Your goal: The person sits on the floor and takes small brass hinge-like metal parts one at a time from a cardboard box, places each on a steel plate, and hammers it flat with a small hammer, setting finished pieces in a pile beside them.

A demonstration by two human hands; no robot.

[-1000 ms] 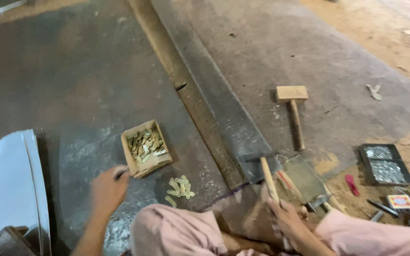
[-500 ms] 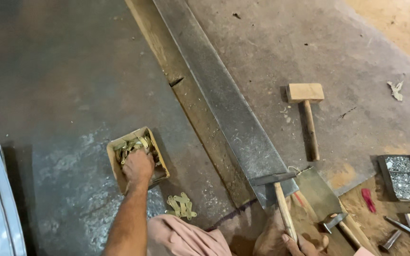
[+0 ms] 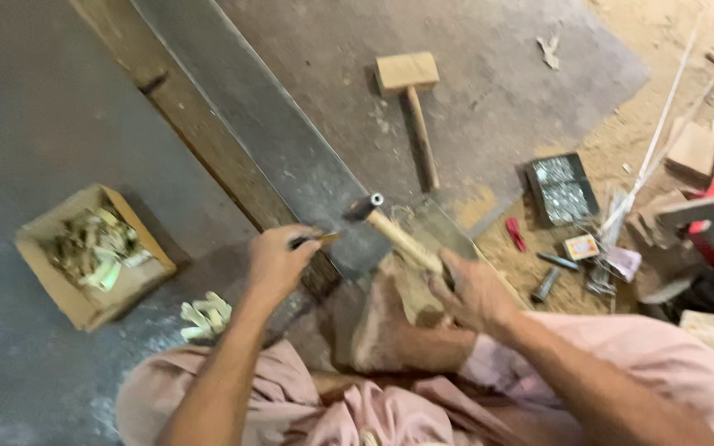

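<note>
Since half a second ago, the left hand (image 3: 278,263) has left the cardboard box (image 3: 92,256) and come to the metal strip (image 3: 291,165).

Left of the strip sits the open brown box of pale small pieces; a few more pieces (image 3: 204,318) lie loose just below it. At the strip's near end the left grip is clenched on a thin nail-like piece (image 3: 317,240), its tip touching the metal. Just right, the right hand (image 3: 473,293) grips a hammer (image 3: 394,235) by its wooden handle. Farther right lie a wooden mallet (image 3: 411,99), a dark tray (image 3: 562,190) and a small square colourful packet (image 3: 581,246).
</note>
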